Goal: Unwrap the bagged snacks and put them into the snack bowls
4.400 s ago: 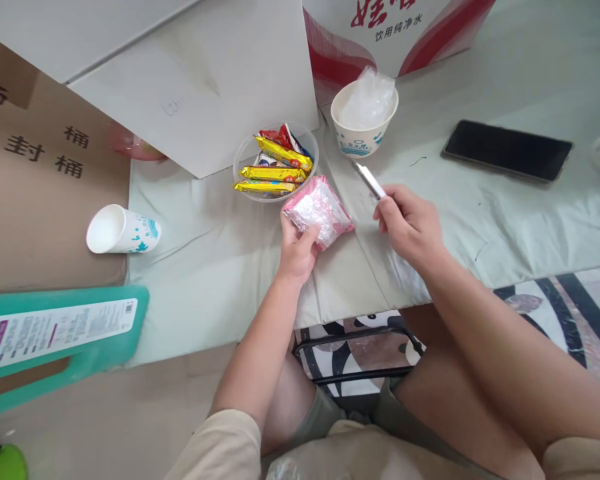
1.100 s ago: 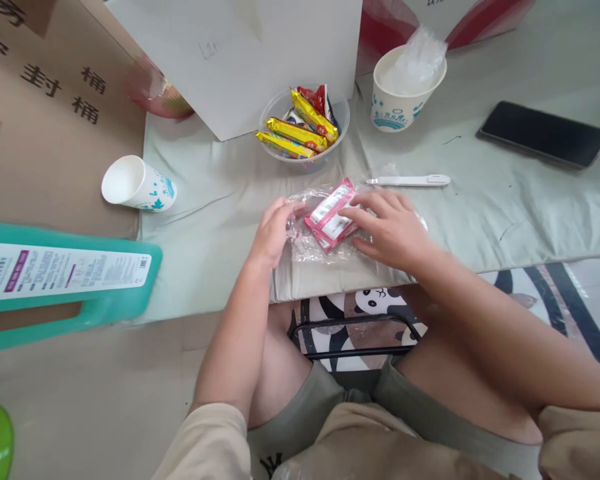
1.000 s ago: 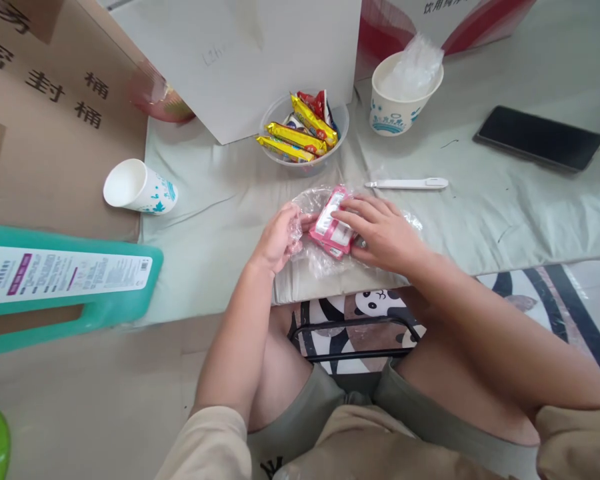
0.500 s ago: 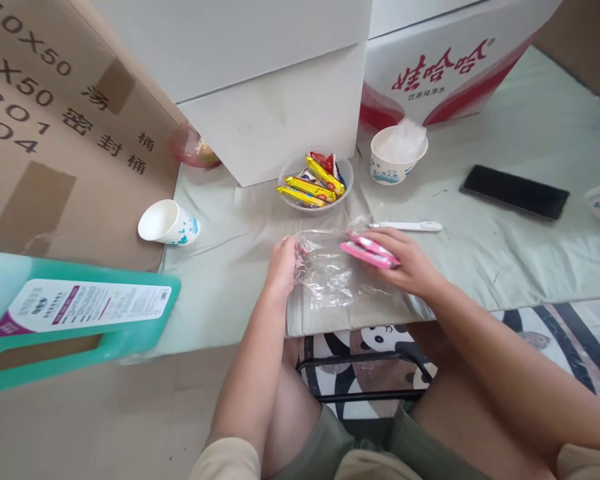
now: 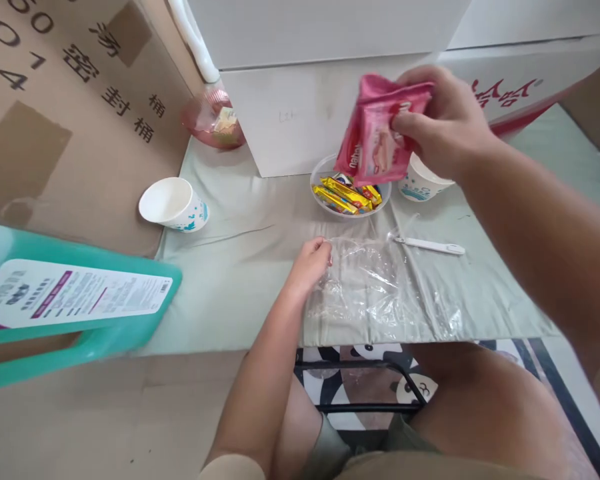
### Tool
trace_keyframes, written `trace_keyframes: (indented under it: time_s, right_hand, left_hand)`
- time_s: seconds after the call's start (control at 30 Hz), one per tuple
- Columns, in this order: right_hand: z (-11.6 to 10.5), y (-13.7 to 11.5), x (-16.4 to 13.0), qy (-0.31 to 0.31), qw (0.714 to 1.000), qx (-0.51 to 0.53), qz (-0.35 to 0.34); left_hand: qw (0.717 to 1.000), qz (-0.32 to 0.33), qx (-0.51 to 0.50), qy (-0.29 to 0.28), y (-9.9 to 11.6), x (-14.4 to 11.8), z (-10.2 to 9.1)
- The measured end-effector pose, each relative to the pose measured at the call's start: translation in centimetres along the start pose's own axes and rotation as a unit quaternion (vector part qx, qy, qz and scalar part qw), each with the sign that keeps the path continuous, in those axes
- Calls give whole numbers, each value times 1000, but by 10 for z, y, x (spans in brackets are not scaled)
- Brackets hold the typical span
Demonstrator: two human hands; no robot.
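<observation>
Pink packets (image 5: 375,137) lifted by right hand (image 5: 443,120), out of wrapper (image 5: 380,287)

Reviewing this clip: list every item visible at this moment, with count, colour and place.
pink snack packets: a small bunch, pink, held up above the bowl
clear plastic wrapper: 1, transparent, flat on the cloth near its front edge
clear bowl: 1, transparent, holds yellow snack bars, count unclear
white utility knife: 1, white, on the cloth right of the wrapper
paper cup: 1, white with blue print, lying on its side at left
second paper cup: 1, same print, mostly hidden behind the packets
pale green cloth: 1, covers the surface
teal jug: 1, far left
cardboard box: 1, brown, back left
left hand: pinches the wrapper's edge
right hand: grips the packets
</observation>
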State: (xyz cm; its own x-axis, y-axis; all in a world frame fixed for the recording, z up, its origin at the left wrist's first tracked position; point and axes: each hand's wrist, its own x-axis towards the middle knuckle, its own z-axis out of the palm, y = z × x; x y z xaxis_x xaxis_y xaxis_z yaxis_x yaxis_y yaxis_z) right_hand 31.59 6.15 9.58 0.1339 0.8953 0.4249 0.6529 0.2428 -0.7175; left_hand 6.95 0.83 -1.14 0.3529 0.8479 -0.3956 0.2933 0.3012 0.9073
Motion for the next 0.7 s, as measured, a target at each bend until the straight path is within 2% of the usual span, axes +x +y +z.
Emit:
trace_keyframes:
  time_s: [0.07, 0.13, 0.23, 0.37, 0.53, 0.6, 0.7]
  right_hand:
    - [16, -10, 30, -36, 999, 4, 39]
    - [29, -19, 46, -77, 995, -18, 53]
    - [43, -26, 55, -142, 986, -71, 49]
    - [52, -30, 63, -182, 968, -164, 50]
    - [56, -42, 70, -263, 918, -295, 42]
    - [58, -41, 68, -255, 923, -289, 4]
    - [59, -32, 55, -152, 959, -230, -70]
  left_hand:
    - [1000, 6, -3, -7, 0, -1, -2]
    - [1000, 12, -6, -17, -1, -2, -2]
    - [999, 19, -4, -33, -2, -2, -2]
    - [999, 24, -1, -39, -1, -2, -4]
    - [999, 24, 0, -44, 2, -6, -5]
    - [998, 16, 3, -55, 3, -8, -5]
    - [998, 12, 13, -64, 3, -10, -3]
